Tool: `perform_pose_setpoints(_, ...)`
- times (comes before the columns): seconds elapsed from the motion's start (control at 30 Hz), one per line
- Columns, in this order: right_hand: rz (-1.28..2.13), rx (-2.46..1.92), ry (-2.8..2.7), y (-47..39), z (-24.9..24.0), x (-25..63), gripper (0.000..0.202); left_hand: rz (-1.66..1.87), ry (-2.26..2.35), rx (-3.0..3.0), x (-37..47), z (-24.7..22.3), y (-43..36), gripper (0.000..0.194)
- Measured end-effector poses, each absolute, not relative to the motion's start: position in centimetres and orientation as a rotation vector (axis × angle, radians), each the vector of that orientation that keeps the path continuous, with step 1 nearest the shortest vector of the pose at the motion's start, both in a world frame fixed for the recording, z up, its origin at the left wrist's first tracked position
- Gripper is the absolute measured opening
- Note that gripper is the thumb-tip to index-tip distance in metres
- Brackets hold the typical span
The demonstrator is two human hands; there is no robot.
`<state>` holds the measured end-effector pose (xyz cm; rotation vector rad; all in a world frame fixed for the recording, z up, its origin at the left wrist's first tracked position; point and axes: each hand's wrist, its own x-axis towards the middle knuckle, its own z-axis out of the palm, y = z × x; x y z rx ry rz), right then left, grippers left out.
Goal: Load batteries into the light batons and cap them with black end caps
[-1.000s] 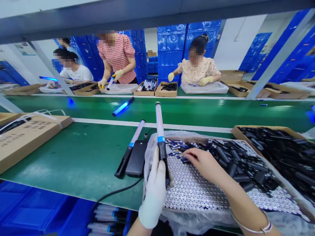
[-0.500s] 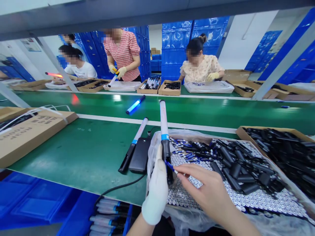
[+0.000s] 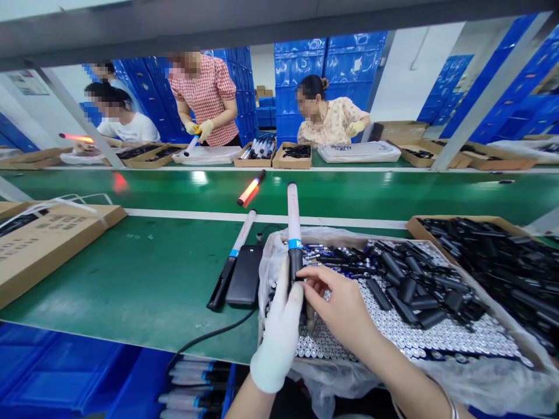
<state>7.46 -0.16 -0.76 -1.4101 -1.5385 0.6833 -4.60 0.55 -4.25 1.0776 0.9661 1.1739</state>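
Note:
My gloved left hand (image 3: 279,326) is wrapped round the black handle of a light baton (image 3: 294,218), whose white tube points away from me. At that handle, the bare fingers of my right hand (image 3: 334,297) are pinched together and touch its side; what lies between them is hidden. Beneath both hands is a plastic-lined tray (image 3: 266,262) of upright batteries (image 3: 371,331). Loose blue batteries (image 3: 314,251) and black plastic covers (image 3: 410,291) lie on top of them.
Left of the tray are a second baton (image 3: 233,256) and a black power bank (image 3: 246,276) with a cable. A carton of black parts (image 3: 493,262) stands right. A red-lit baton (image 3: 251,188) lies on the green belt (image 3: 183,192). Co-workers sit and stand across it.
My right hand has moved in against the handle, and the blue battery in its fingers is now out of sight. The baton on the belt has turned from blue to red. The view has shifted slightly.

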Motion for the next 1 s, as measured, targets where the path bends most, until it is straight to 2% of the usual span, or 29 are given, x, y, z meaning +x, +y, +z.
perform_pose_setpoints(0.17, 0.534, -1.546, -1.478, 0.7, 0.1, 10.7, 0.024, 1.051, 0.76, 0.696, -4.6, -2.7, 0.6, 0.078)
perform_pose_setpoints(0.27, 0.386, -1.709, -1.794, 2.8, 0.7, 12.8, 0.024, 1.079, 0.732, 0.651, -4.6, -2.4, 0.7, 0.08)
perform_pose_setpoints(0.43, 0.379, -1.831, -2.154, 6.9, -1.5, 13.3, 0.026, 1.057, 0.646, 0.623, -4.9, -2.4, 0.5, 0.1)
perform_pose_setpoints(0.6, 0.397, -1.849, -2.213, 8.6, -4.1, 13.1, 0.026, 1.014, 0.708, 0.656, -4.8, -2.8, 0.6, 0.081)
perform_pose_setpoints(0.7, 0.422, -1.807, -2.219, 8.7, -4.3, 13.2, 0.025, 1.029, 0.747, 0.666, -4.6, -2.8, 0.7, 0.079)
perform_pose_setpoints(0.9, 0.456, -1.768, -2.068, 7.0, -1.9, 13.9, 0.022, 1.011, 0.767, 0.646, -4.9, -2.7, 0.6, 0.076)
perform_pose_setpoints(1.0, 0.465, -1.68, -1.92, 4.5, 0.0, 14.0, 0.014, 0.98, 0.76, 0.684, -4.9, -2.9, 0.8, 0.078)
